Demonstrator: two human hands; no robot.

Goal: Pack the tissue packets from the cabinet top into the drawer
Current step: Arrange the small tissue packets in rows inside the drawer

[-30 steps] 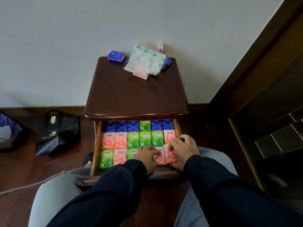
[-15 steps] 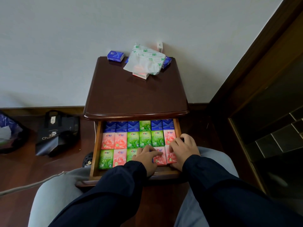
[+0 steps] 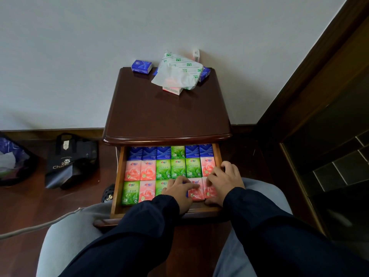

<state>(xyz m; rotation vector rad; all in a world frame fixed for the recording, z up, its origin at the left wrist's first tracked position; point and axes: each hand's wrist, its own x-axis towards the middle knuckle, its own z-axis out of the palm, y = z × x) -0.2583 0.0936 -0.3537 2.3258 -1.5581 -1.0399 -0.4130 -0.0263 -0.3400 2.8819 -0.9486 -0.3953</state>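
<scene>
The open wooden drawer under the dark cabinet top holds rows of blue, pink and green tissue packets. My left hand lies flat on the front row, fingers on a pink packet. My right hand rests on the pink packet at the drawer's front right corner. On the cabinet top, at the back, lie a blue packet, a torn white wrapper over a pink packet, and another blue packet behind it.
A black tote bag and a dark plastic bag lie on the wooden floor at the left. A white cord crosses my left knee. A dark wooden door frame rises at the right.
Both hands have stayed on the front row of packets, with only small finger shifts pressing the pink packets in place.
</scene>
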